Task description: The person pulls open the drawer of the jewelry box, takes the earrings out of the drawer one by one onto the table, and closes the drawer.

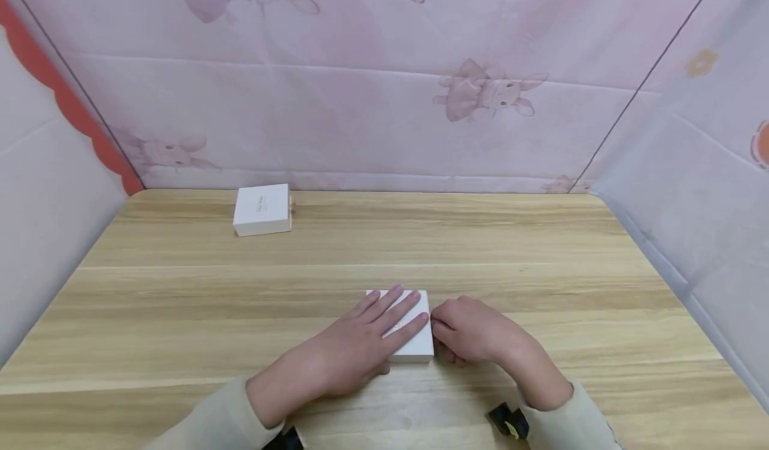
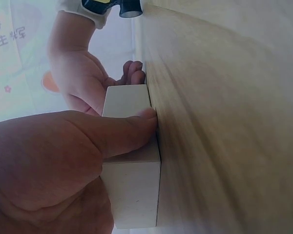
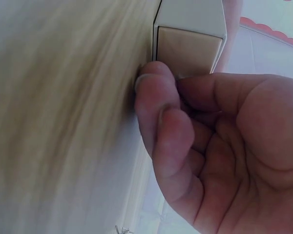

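Note:
A small white drawer box lies flat on the wooden table, and its pinkish drawer end faces right. Over its top my left hand spreads its fingers, while the thumb presses along the near side, holding the box. At the drawer end is my right hand, with thumb and index finger meeting close against the end and the other fingers curled. They pinch at what seems a small pull tab, mostly hidden by the fingertips.
A second white box with faint print stands at the back left of the table, a small brownish tab on its right side. Printed cloth walls enclose the back and both sides. A dark strap device sits by my right sleeve.

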Demonstrator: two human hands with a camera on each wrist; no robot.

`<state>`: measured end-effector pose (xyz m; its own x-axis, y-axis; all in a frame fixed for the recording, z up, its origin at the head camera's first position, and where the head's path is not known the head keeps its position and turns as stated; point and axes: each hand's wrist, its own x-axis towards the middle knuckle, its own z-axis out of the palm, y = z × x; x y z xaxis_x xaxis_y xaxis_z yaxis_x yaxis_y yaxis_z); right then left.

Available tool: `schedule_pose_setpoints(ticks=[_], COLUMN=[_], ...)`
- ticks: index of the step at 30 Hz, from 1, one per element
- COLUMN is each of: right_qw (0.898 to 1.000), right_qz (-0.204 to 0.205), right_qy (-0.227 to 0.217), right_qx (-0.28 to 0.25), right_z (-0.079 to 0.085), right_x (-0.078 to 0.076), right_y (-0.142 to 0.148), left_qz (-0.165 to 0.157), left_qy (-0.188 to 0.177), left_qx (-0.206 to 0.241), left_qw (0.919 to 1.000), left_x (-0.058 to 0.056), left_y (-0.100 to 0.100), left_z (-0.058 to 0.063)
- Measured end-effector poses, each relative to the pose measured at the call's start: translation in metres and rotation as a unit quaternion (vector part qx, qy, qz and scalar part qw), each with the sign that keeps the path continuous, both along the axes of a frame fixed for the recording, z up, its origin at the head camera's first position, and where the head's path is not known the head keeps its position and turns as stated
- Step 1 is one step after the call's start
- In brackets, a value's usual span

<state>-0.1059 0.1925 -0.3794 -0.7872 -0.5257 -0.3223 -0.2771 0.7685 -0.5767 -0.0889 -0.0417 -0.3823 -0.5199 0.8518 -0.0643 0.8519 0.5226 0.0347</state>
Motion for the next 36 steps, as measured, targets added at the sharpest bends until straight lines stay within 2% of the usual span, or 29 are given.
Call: schedule_pose_setpoints(ticks=[24,36], right_qw=[1.000,0.999], right_qz=[0.003,-0.007], right_qy=[0.002,-0.032], right_qx=[0.000,-0.020], right_z=[0.0022,0.0036], right_x=[0.0011,-0.0009], right_y=[-0.0024,0.0008], left_qz=[0.000,0.007], left_qy=[0.021,0.037], left_qx=[-0.005,-0.017], left_qw=[0.9998,0.9992], left_x=[0.0007,0.0006], left_y=[0.0005,0.0006], left_z=[-0.0014,-0.0015])
